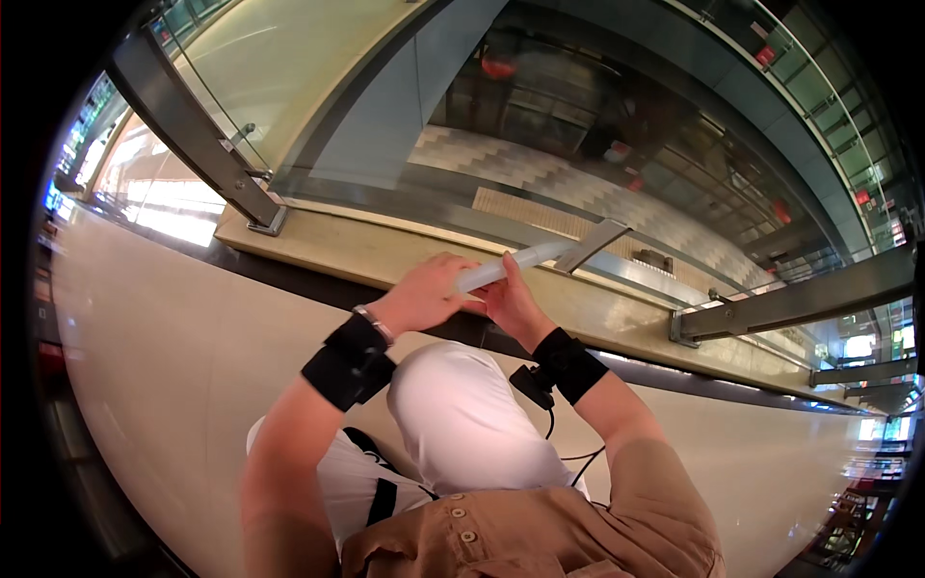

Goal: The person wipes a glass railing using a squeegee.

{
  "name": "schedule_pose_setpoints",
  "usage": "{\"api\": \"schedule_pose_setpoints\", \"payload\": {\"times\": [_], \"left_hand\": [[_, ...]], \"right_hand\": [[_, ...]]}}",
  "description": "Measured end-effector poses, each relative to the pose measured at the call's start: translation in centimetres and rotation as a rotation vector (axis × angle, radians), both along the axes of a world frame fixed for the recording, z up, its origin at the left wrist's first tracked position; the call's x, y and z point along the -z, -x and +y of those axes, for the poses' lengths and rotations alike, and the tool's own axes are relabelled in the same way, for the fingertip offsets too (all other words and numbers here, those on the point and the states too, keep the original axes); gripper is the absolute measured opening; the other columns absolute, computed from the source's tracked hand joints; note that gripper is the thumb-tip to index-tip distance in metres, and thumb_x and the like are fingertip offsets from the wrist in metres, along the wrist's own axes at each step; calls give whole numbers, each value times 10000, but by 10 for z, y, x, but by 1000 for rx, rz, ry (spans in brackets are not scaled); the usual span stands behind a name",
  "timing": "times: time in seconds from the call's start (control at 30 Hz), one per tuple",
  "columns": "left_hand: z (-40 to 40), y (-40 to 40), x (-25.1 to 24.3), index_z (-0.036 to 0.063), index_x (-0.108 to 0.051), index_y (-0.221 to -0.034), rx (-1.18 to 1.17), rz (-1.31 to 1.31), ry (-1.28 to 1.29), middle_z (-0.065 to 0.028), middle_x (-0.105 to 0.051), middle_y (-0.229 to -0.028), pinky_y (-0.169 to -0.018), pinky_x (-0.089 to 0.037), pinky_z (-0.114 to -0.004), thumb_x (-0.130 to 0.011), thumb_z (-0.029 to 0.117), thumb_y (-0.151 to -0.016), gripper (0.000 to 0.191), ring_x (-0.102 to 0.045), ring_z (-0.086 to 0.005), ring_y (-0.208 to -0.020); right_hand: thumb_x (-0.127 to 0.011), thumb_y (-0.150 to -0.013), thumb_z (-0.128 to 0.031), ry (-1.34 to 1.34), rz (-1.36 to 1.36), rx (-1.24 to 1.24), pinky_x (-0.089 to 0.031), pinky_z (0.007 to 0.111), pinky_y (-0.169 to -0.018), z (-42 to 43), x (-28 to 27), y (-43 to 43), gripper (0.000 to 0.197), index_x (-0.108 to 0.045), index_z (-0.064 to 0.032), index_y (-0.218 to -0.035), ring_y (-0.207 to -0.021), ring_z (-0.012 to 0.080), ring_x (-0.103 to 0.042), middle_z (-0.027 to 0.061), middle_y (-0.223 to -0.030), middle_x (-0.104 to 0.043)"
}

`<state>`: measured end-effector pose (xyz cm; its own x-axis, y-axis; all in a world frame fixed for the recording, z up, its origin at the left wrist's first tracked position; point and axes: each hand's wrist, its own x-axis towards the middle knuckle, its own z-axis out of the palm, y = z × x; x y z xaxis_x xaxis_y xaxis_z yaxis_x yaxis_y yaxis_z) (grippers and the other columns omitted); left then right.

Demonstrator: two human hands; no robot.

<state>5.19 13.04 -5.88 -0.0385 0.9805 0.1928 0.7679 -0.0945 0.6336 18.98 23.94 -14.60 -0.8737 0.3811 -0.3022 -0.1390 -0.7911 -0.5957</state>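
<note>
A squeegee (596, 246) with a pale translucent handle and a flat grey head is held up slantwise, its head toward the upper right. My right hand (512, 300) grips the handle, with the thumb along its side. Around the handle's lower end is my left hand (423, 292), slightly blurred and with its fingertips partly hidden. The squeegee's head overlaps the glass panel (361, 155) in view; whether they touch, I cannot tell.
A stone ledge (325, 242) runs beneath the glass, between metal posts at left (209, 137) and right (795, 292). Through the glass a lower floor (498, 162) shows. My knee (455, 404) is bent near the ledge. A cable (589, 466) hangs by my right arm.
</note>
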Motion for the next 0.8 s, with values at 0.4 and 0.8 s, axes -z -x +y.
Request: {"api": "schedule_pose_setpoints", "payload": {"times": [0.4, 0.8], "left_hand": [[70, -13, 47, -16, -427, -1065, 133, 236, 74, -162, -527, -893, -575, -477, -363, -564, 129, -734, 386, -581, -296, -696], [63, 46, 73, 37, -502, -868, -116, 438, 262, -123, -567, -610, -536, -445, -401, -560, 268, -736, 272, -588, -287, -607]], "right_hand": [[-272, -859, -576, -38, -103, 19, -446, 366, -816, 13, -4, -5, 622, -449, -60, -1158, -992, 212, -520, 108, -1070, -536], [-377, -901, -372, -45, -435, -99, -484, 299, -678, 22, 11, -95, 415, -504, -17, -1075, -758, 176, -585, 52, -823, -597]]}}
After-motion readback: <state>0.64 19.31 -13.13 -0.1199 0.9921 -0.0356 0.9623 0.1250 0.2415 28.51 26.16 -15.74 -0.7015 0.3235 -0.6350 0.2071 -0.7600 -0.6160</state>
